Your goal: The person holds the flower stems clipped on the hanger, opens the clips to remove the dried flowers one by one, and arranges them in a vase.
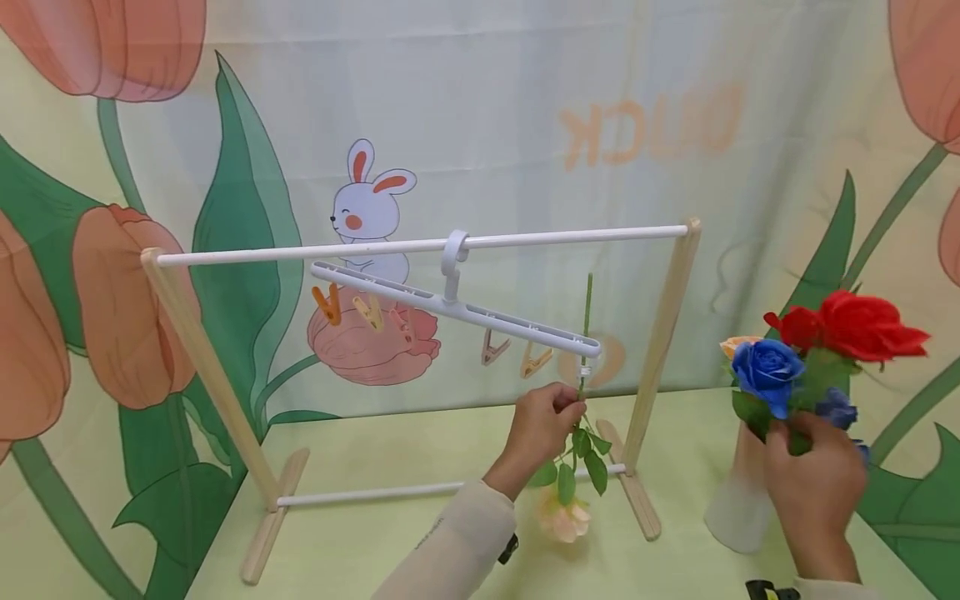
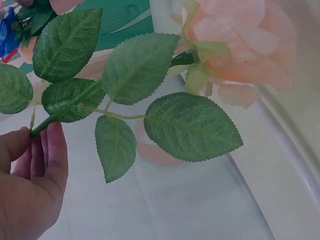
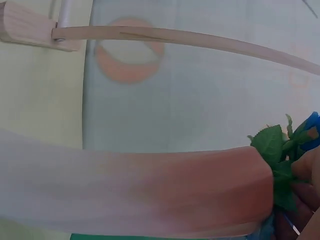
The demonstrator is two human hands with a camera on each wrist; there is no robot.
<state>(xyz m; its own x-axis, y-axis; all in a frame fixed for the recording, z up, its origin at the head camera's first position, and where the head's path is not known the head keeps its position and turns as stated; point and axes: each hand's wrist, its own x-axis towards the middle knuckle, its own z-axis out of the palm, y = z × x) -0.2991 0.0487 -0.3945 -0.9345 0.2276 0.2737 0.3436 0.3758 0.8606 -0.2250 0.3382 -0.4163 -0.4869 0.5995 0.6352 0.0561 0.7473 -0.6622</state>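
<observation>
A peach rose [image 1: 566,517] hangs head down from a clear clip [image 1: 584,372] at the right end of a white hanger [image 1: 465,310]. My left hand [image 1: 572,407] pinches its green stem just below the clip. In the left wrist view the stem [image 2: 42,126] runs into my fingertips [image 2: 52,150], with the leaves [image 2: 135,65] and the peach rose [image 2: 240,45] beyond. My right hand [image 1: 806,435] grips the stems of a bunch with a blue rose [image 1: 768,372] and a red rose [image 1: 862,325] at the mouth of a frosted vase [image 1: 738,504]. The vase [image 3: 150,190] fills the right wrist view.
The hanger hooks over the white bar [image 1: 300,251] of a wooden rack [image 1: 660,333]; several orange and peach clips [image 1: 328,304] hang from it. The rack's feet [image 1: 266,533] rest on a pale green table. A printed tulip and rabbit backdrop [image 1: 371,204] stands close behind.
</observation>
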